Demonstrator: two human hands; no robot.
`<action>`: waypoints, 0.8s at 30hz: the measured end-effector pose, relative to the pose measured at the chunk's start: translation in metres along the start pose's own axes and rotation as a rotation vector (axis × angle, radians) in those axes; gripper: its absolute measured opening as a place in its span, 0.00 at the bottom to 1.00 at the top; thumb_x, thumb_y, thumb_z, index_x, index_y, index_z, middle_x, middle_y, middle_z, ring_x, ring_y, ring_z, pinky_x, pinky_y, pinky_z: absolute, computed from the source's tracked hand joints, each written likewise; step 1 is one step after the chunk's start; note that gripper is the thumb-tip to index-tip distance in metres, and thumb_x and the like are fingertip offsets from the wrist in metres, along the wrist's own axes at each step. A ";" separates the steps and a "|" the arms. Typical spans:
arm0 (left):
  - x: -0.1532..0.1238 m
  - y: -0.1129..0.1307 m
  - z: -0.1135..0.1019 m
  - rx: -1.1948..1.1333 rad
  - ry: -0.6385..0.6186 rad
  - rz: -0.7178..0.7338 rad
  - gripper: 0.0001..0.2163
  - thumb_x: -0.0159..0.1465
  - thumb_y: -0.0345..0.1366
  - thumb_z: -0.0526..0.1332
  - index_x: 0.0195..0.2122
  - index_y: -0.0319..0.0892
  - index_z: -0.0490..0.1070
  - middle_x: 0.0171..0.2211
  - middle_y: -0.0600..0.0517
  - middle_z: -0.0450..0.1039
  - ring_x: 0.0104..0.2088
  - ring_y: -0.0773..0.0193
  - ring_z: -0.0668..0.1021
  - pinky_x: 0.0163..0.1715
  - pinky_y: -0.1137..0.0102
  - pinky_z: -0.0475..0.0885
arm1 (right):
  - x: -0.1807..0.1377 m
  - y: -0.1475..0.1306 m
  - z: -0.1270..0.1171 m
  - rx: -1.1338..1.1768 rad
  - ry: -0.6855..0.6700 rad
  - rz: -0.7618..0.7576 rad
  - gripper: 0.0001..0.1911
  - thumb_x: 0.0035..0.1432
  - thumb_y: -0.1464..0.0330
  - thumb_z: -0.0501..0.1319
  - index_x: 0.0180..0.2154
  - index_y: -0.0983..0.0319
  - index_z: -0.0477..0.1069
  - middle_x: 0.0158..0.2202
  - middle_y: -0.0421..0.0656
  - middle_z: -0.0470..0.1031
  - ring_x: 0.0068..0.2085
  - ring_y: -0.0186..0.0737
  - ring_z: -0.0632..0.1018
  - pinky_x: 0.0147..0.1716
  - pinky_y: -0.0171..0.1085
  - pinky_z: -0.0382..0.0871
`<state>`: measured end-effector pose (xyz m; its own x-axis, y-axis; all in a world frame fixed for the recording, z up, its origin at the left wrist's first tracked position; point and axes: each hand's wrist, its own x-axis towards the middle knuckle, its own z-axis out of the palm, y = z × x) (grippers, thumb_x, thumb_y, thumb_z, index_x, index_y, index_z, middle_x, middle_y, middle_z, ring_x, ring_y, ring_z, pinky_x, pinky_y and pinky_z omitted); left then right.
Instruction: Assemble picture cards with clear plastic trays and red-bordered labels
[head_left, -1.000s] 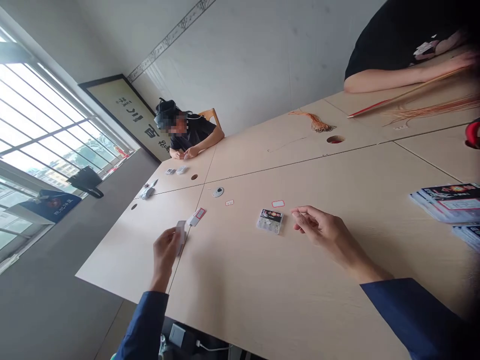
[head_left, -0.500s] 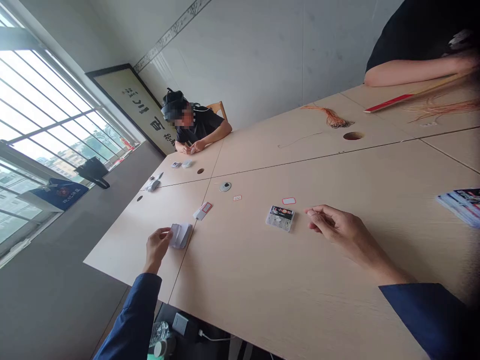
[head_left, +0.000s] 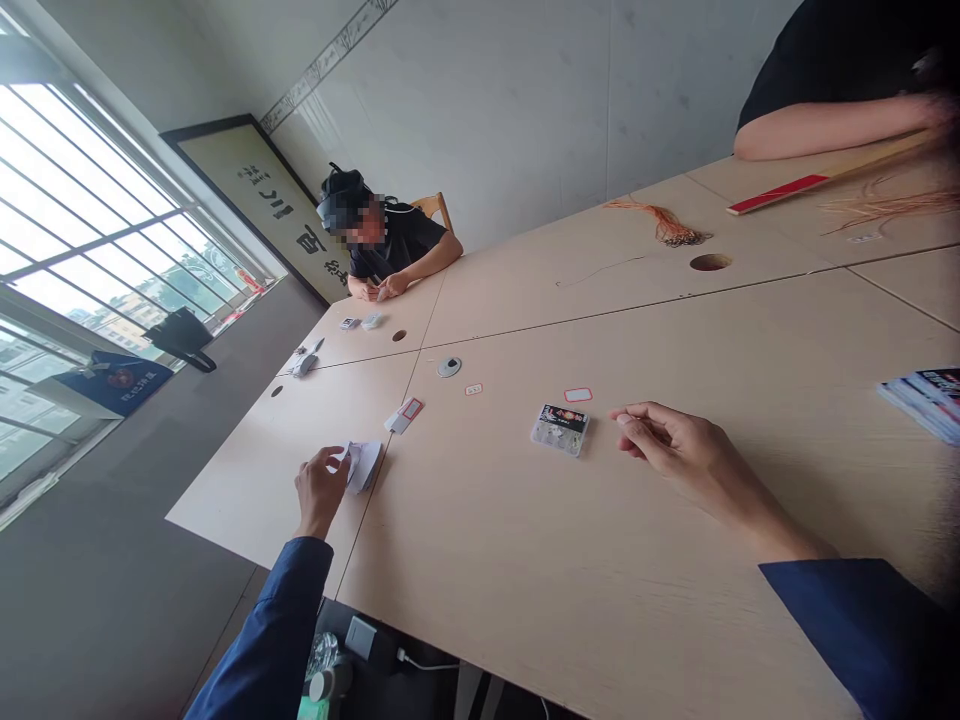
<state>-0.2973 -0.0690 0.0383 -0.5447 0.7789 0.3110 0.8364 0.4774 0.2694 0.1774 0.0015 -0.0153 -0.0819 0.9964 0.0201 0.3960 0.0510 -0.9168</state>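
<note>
My left hand (head_left: 321,486) rests on the pale wooden table (head_left: 570,560), its fingers pinched on the edge of a small white sheet pad (head_left: 363,464) that lies on the table. My right hand (head_left: 671,447) lies loosely curled on the table just right of a small clear plastic box (head_left: 560,428) with a dark label; it does not touch the box, and nothing shows in its fingers. A red-bordered white label (head_left: 577,395) lies just beyond the box. Another white card with a red-edged label (head_left: 403,415) sits above the sheet pad.
A person (head_left: 386,245) sits at the far end with small items in front. Another person's arm (head_left: 825,125) rests at the top right by a red-tipped stick (head_left: 780,187) and orange tassel (head_left: 664,222). Booklets (head_left: 926,398) lie at the right edge. Table holes (head_left: 709,262) and a round grey cap (head_left: 448,367) show.
My left hand has lowered the white sheet pad from the air onto the table and still pinches its edge. My right hand has hardly moved.
</note>
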 end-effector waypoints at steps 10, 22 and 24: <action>-0.030 0.016 0.005 0.035 0.043 0.248 0.13 0.59 0.43 0.61 0.43 0.45 0.74 0.38 0.49 0.75 0.42 0.54 0.71 0.49 0.61 0.63 | 0.000 0.005 0.001 0.023 0.011 -0.021 0.18 0.60 0.53 0.56 0.40 0.58 0.75 0.28 0.42 0.77 0.33 0.41 0.79 0.31 0.35 0.73; -0.038 0.013 0.012 0.025 0.166 0.217 0.11 0.60 0.40 0.58 0.41 0.43 0.75 0.36 0.47 0.75 0.39 0.53 0.71 0.45 0.59 0.66 | -0.001 0.003 0.001 0.035 0.041 -0.003 0.17 0.60 0.53 0.58 0.39 0.58 0.75 0.28 0.42 0.77 0.32 0.39 0.79 0.32 0.36 0.74; -0.042 0.005 0.009 0.005 0.186 0.216 0.10 0.60 0.35 0.56 0.39 0.42 0.74 0.35 0.47 0.76 0.38 0.54 0.72 0.44 0.60 0.66 | 0.000 0.004 0.002 0.030 0.040 -0.006 0.18 0.60 0.53 0.58 0.39 0.59 0.75 0.28 0.42 0.77 0.31 0.39 0.78 0.31 0.35 0.74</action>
<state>-0.2693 -0.0956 0.0188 -0.3552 0.7751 0.5226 0.9344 0.3109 0.1739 0.1776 0.0018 -0.0199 -0.0473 0.9980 0.0409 0.3677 0.0555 -0.9283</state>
